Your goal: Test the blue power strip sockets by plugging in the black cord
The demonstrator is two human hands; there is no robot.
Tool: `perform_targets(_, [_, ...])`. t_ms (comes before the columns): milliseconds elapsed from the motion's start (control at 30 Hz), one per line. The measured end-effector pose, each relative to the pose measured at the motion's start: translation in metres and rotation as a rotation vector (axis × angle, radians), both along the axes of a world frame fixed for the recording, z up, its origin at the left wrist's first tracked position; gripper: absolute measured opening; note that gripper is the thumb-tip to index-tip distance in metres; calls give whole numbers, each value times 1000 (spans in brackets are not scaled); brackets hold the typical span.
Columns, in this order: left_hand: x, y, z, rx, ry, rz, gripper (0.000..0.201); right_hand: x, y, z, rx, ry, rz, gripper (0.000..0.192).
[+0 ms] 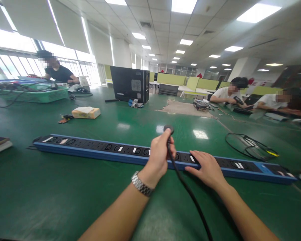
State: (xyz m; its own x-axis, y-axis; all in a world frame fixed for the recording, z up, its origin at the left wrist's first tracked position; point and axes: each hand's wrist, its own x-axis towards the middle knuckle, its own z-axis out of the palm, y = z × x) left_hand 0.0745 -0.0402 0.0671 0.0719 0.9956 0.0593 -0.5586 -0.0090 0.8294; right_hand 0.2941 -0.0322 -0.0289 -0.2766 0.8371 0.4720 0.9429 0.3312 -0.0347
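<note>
A long blue power strip with black sockets and several white labels lies across the green table. Above its middle, my left hand, with a metal watch at the wrist, is closed around a black power plug. From that plug a black cable runs down toward me and out of view. My right hand rests on the strip just right of centre, fingers on its top and thumb at the near side. It is spread and grips no separate item.
A black computer case stands at the back, gloves beside it. At left are a tissue pack and a green basket with cables. A coiled black cable lies at right. Several people sit around the table.
</note>
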Motion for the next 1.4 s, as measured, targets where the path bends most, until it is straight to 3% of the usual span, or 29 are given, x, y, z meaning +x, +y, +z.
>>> perform_targets(33, [-15,1,-6,-50,71,48,46,0,0,0,-5,4,1,63])
perform_targets(167, [-58,-1,-43,-296,348,28,48,1,0,0,-25,28,15,65])
perform_targets(300, [-61,-2,-59,-331,516,-14,52,1,1,0,-30,44,25,64])
perform_targets(467, [-51,6,-55,-309,637,-32,54,2,0,1,-42,32,19,66])
perform_targets(767, [-58,11,-59,-182,715,61,58,3,0,-3,-34,25,13,66])
perform_targets(900, [-58,13,-63,-155,754,39,58,3,0,-2,-36,27,18,66])
perform_targets(1133, [-58,20,-67,-63,983,10,61,3,1,-2,-34,29,17,66])
perform_targets(1267, [-53,12,-62,-137,832,6,54,3,1,-3,-20,36,7,66])
perform_targets(1400, [-54,4,-42,58,509,144,55,3,1,-4,0,41,2,64])
